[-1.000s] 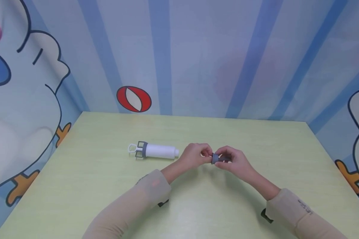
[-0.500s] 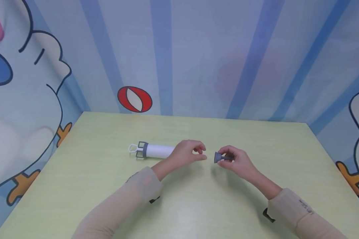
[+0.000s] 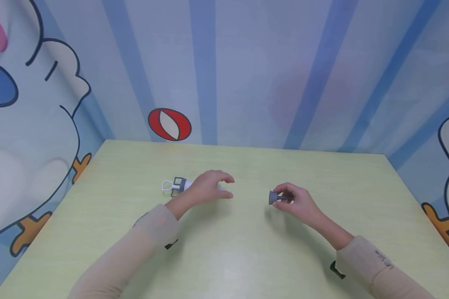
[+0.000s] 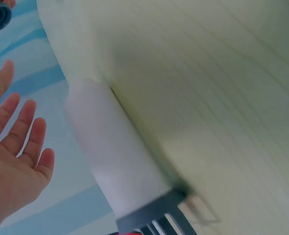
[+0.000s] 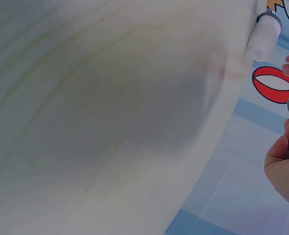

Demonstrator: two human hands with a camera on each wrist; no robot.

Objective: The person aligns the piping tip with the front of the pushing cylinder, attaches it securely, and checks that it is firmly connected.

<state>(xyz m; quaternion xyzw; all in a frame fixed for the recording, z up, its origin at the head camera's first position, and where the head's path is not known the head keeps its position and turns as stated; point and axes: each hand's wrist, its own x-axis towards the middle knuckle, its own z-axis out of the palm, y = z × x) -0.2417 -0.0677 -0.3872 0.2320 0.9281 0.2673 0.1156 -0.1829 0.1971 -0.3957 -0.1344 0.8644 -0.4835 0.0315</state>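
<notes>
While the right hand [image 3: 298, 202] pinches a grey piece [image 3: 272, 197], the spread, empty left hand [image 3: 206, 187] apparently prepares grasping, needing fingers curled round the white tube [image 4: 117, 149] near them.

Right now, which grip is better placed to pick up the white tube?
Left, I'd judge: the left grip holds nothing and is close to the white tube, while the right grip is farther off and holds the small grey piece.
</notes>
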